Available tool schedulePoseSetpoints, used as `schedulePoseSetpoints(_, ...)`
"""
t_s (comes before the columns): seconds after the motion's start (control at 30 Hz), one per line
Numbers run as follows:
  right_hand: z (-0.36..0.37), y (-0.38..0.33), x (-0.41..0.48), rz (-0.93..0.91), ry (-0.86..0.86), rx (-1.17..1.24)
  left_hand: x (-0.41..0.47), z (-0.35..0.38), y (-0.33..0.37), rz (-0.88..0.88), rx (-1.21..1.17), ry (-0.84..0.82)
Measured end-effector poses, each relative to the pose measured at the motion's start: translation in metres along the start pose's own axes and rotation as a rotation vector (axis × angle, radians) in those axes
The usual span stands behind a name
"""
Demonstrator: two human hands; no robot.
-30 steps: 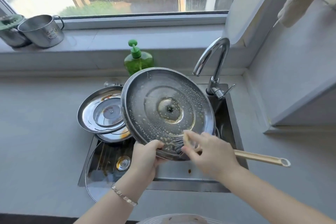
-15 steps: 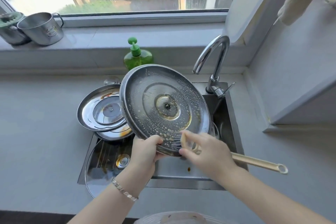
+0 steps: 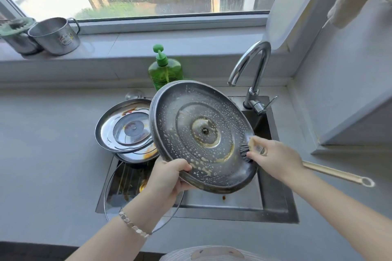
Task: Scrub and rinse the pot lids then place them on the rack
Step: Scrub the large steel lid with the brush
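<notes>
Left hand (image 3: 167, 178) grips the lower-left rim of the big lid (image 3: 203, 131), thumb on the inner face and fingers wrapped behind. Right hand (image 3: 273, 158) is curled round the brush (image 3: 245, 153) right at its head. The dark bristles touch the lid's inner face at the lower right, close to the rim. The brush handle runs out to the right past the wrist, with a loop at its end, over the counter (image 3: 42, 154). The hands are apart, one on each side of the lid.

The big lid is held up over the sink (image 3: 275, 201), tilted with its underside facing the person. That face is covered in soapy beads, with yellowish residue round the centre ring and along the lower arc. There is a bracelet (image 3: 133, 225) on the left wrist.

Two more steel lids (image 3: 125, 127) are stacked underside-up at the sink's back-left corner, brown-stained, their right edges hidden behind the big lid. A glass lid (image 3: 118, 184) lies at the sink's left end. Its rim hangs past the front edge over the counter, and the left forearm crosses above it.

The faucet (image 3: 252, 65) stands at the sink's back-right corner, spout arching left. A green soap bottle (image 3: 165, 70) stands behind the big lid's top edge. Two steel mugs (image 3: 55, 36) sit side by side on the window sill (image 3: 169, 40), far left, and the left one is topped with something green.
</notes>
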State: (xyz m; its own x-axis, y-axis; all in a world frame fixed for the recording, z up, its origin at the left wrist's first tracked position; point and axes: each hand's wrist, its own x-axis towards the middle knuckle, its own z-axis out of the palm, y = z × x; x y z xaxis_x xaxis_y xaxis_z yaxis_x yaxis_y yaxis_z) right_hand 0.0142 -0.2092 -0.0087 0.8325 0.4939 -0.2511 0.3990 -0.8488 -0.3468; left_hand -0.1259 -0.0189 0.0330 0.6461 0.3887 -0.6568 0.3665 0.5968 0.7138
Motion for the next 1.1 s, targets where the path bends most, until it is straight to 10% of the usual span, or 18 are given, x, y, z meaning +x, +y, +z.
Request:
schedulePoseSetpoints(0.13, 0.010, -0.026, -0.018, -0.236, -0.059, 0.039, 0.000, 0.003, -0.001, -0.017, 0.023, -0.021)
schedulePoseSetpoints(0.27, -0.007, 0.008, 0.013, 0.032, 0.048, -0.016, -0.003, -0.001, 0.001, -0.023, 0.027, -0.084)
schedulePoseSetpoints(0.97, 0.004, 0.014, 0.003, -0.207, -0.024, -0.090, -0.003, -0.007, 0.010, -0.021, 0.122, -0.165)
schedulePoseSetpoints(1.1, -0.003, 0.047, 0.019, 0.044, 0.091, -0.068, -0.004, -0.006, 0.008, -0.029, 0.154, -0.202)
